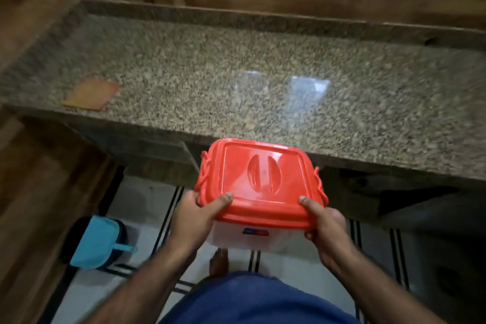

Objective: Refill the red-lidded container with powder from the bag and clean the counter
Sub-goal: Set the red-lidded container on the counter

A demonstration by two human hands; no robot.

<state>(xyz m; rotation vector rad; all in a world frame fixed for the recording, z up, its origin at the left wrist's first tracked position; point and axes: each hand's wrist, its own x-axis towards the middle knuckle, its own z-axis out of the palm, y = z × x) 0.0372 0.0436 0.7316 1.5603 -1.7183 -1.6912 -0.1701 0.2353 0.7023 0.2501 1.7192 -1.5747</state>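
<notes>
Between left hand [196,214] and right hand [324,226], red-lidded container [259,181], both gripping its near corners, before counter [236,73]

I've got the clear plastic container with the red lid [259,181] held in both hands, left hand [196,214] and right hand [324,227], right at the near edge of the speckled granite counter [236,81], lid on.

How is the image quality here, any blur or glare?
Head view: motion blur smears the counter and the wood around it; window glare shows on the counter; the red lid and both hands, left and right, stay fairly sharp.
</notes>
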